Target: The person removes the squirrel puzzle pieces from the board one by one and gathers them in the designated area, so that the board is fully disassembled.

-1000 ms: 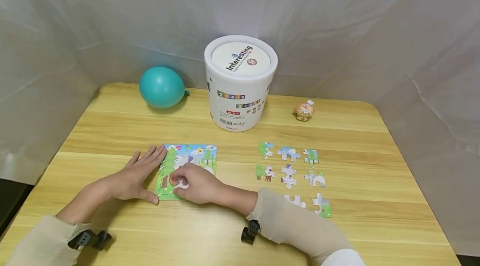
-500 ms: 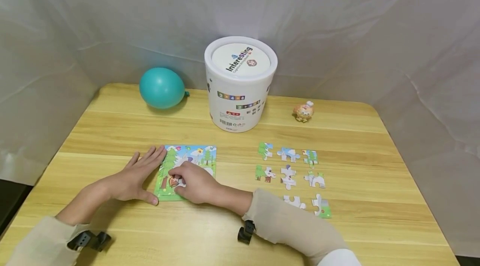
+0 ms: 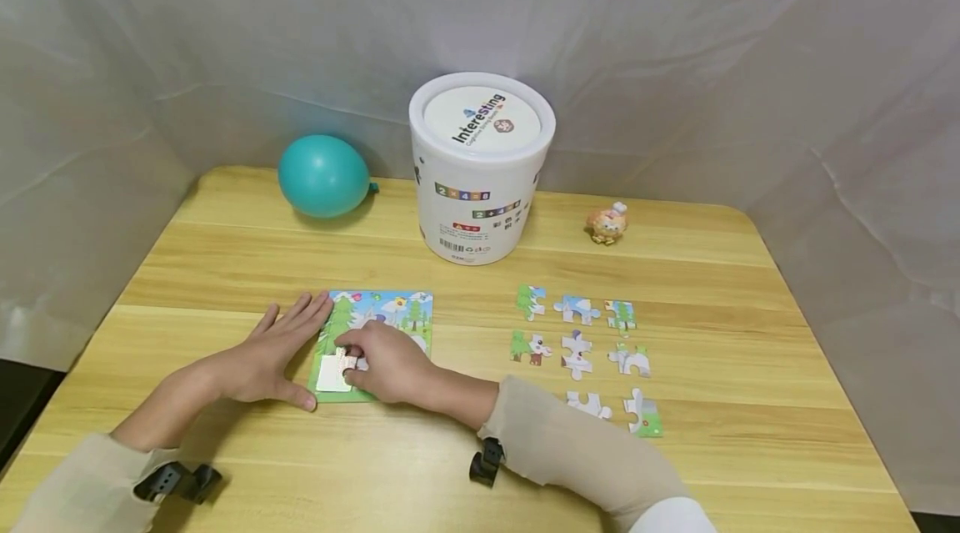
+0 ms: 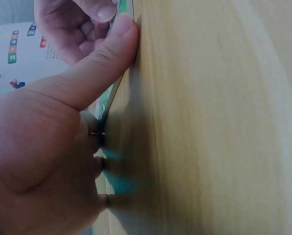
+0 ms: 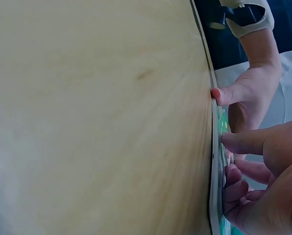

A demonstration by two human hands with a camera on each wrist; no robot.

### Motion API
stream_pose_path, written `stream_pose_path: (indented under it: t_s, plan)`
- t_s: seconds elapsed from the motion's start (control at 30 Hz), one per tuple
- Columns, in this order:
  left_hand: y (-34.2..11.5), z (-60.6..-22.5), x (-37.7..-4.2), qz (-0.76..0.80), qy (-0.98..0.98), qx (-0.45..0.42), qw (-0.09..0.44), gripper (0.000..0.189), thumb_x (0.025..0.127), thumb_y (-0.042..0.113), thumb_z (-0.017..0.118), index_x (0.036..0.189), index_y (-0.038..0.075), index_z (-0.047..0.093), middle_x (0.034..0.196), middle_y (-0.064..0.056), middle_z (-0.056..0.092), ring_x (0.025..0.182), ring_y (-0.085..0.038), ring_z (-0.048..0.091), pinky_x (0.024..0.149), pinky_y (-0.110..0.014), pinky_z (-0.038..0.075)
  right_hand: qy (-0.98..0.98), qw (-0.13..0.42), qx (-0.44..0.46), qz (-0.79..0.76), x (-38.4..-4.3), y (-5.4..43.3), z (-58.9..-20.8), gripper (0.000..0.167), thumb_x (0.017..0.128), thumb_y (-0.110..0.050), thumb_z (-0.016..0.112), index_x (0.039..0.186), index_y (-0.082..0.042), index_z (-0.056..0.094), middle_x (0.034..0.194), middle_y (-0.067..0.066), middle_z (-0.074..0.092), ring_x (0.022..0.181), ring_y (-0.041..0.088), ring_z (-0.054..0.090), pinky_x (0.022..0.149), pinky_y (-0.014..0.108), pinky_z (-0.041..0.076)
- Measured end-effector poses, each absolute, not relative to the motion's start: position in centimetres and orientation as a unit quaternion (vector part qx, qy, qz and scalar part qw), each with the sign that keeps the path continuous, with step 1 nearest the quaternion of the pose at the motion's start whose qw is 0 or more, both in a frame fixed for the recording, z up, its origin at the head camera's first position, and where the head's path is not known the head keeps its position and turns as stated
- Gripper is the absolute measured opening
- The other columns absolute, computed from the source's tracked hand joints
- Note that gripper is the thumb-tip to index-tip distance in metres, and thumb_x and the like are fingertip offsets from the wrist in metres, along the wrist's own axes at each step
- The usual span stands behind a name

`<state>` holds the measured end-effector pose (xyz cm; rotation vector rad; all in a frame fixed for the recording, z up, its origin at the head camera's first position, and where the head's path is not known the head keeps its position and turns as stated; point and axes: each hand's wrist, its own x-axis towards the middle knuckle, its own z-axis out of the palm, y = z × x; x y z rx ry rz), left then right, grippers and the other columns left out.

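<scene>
The square picture puzzle (image 3: pixel 417 316) lies on the table, printed with trees, sky and grass. Spread along its left edge, my left hand (image 3: pixel 273 358) rests with fingertips and thumb on the table beside the border. My right hand (image 3: pixel 393 366) reaches over the puzzle, thumb and curled finger pinching the inner edge of the lower-left puzzle piece (image 3: pixel 332 374). That piece shows as a bright pale shape with a knob at its top; its picture is not visible. In the right wrist view the right thumb (image 5: pixel 239 143) reaches the puzzle's surface.
Several loose puzzle pieces (image 3: pixel 577 349) lie in rows to the right, partly behind the right sleeve (image 3: pixel 592 441). A white lidded bucket (image 3: pixel 476 191), a teal balloon (image 3: pixel 324 176) and a small orange figurine (image 3: pixel 607 224) stand farther back on the table (image 3: pixel 697 308).
The lower-left piece has turned from its coloured picture to a bright pale surface under the right fingers. The right forearm has shifted slightly left; the left hand has stayed put.
</scene>
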<state>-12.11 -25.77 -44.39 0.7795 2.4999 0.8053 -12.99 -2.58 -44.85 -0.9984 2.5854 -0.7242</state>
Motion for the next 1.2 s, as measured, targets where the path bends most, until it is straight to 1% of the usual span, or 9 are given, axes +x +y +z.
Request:
stream_pose_path:
  t_s: [0.23, 0.43, 0.63, 0.73, 0.83, 0.93, 1.0, 1.1, 1.2]
  plan:
    - [-25.8, -44.5, -12.1, 0.292, 0.893, 0.280, 0.199, 0.130, 0.072, 0.052, 0.085, 0.162, -0.001, 0.006, 0.168, -0.026, 0.000, 0.152, -0.048, -0.007, 0.116, -0.067, -0.013, 0.890, 0.137, -0.334, -0.278, -13.1, -2.6, -44.8, 0.042, 0.089, -0.016, 0.080, 0.129, -0.012, 0.067, 0.094, -0.007, 0.064, 0.080, 0.001, 0.054, 0.068, 0.013, 0.044]
    - [-25.8, -44.5, -12.1, 0.291, 0.893, 0.278, 0.203, 0.131, 0.072, 0.053, 0.084, 0.162, -0.001, 0.006, 0.168, -0.025, -0.001, 0.152, -0.048, -0.007, 0.116, -0.066, -0.014, 0.888, 0.142, -0.306, -0.313, -13.2, -2.3, -44.7, 0.032, 0.091, -0.014, 0.079, 0.121, -0.014, 0.068, 0.083, -0.011, 0.064, 0.068, -0.002, 0.054, 0.062, 0.013, 0.043]
    - [-25.7, -44.4, -12.2, 0.287, 0.894, 0.275, 0.207, 0.131, 0.073, 0.054, 0.084, 0.162, 0.000, 0.005, 0.168, -0.025, -0.001, 0.153, -0.048, -0.007, 0.115, -0.067, -0.014, 0.854, 0.188, -0.282, -0.394, -13.8, -1.7, -44.7, 0.021, 0.094, -0.005, 0.070, 0.114, -0.012, 0.070, 0.079, -0.010, 0.068, 0.065, -0.002, 0.058, 0.065, 0.014, 0.046]
    - [-25.7, -44.4, -12.2, 0.288, 0.894, 0.272, 0.210, 0.131, 0.073, 0.054, 0.084, 0.163, 0.000, 0.005, 0.168, -0.024, -0.001, 0.153, -0.047, -0.008, 0.115, -0.066, -0.014, 0.831, 0.217, -0.272, -0.435, -14.2, -1.2, -44.5, 0.019, 0.097, -0.003, 0.065, 0.113, -0.012, 0.072, 0.081, -0.008, 0.071, 0.063, 0.000, 0.059, 0.061, 0.016, 0.046]
    - [-25.7, -44.4, -12.1, 0.290, 0.893, 0.270, 0.213, 0.132, 0.073, 0.054, 0.084, 0.163, 0.000, 0.005, 0.168, -0.024, -0.002, 0.152, -0.047, -0.008, 0.115, -0.066, -0.015, 0.814, 0.237, -0.257, -0.464, -14.4, -0.4, -44.0, 0.018, 0.099, -0.003, 0.063, 0.112, -0.011, 0.073, 0.081, -0.006, 0.072, 0.056, 0.006, 0.057, 0.052, 0.020, 0.044]
    - [-25.7, -44.3, -12.1, 0.291, 0.893, 0.269, 0.213, 0.132, 0.072, 0.053, 0.085, 0.162, -0.001, 0.005, 0.168, -0.025, -0.002, 0.152, -0.048, -0.008, 0.116, -0.066, -0.015, 0.808, 0.244, -0.250, -0.474, -14.6, 0.8, -43.3, 0.016, 0.099, -0.004, 0.065, 0.110, -0.012, 0.074, 0.080, -0.001, 0.072, 0.058, 0.013, 0.057, 0.052, 0.020, 0.043]
    - [-25.7, -44.3, -12.1, 0.290, 0.893, 0.267, 0.215, 0.132, 0.072, 0.052, 0.085, 0.162, -0.001, 0.004, 0.168, -0.025, -0.003, 0.152, -0.048, -0.009, 0.116, -0.065, -0.015, 0.804, 0.250, -0.250, -0.478, -14.6, 2.0, -42.6, 0.016, 0.099, -0.005, 0.066, 0.111, -0.012, 0.074, 0.081, 0.005, 0.073, 0.059, 0.012, 0.056, 0.053, 0.021, 0.043]
    - [-25.6, -44.3, -12.1, 0.289, 0.894, 0.264, 0.217, 0.133, 0.072, 0.051, 0.086, 0.162, -0.001, 0.004, 0.168, -0.025, -0.003, 0.152, -0.047, -0.009, 0.116, -0.065, -0.015, 0.804, 0.254, -0.254, -0.473, -14.8, 4.1, -41.8, 0.018, 0.099, -0.005, 0.066, 0.113, -0.013, 0.074, 0.084, 0.007, 0.073, 0.060, 0.012, 0.051, 0.054, 0.022, 0.040]
    - [-25.6, -44.3, -12.1, 0.288, 0.895, 0.263, 0.218, 0.133, 0.072, 0.051, 0.086, 0.162, 0.000, 0.004, 0.168, -0.024, -0.004, 0.152, -0.047, -0.010, 0.116, -0.065, -0.015, 0.797, 0.261, -0.263, -0.477, -15.3, 6.6, -41.3, 0.019, 0.099, -0.003, 0.065, 0.114, -0.010, 0.073, 0.086, 0.004, 0.074, 0.068, 0.018, 0.061, 0.060, 0.024, 0.045]
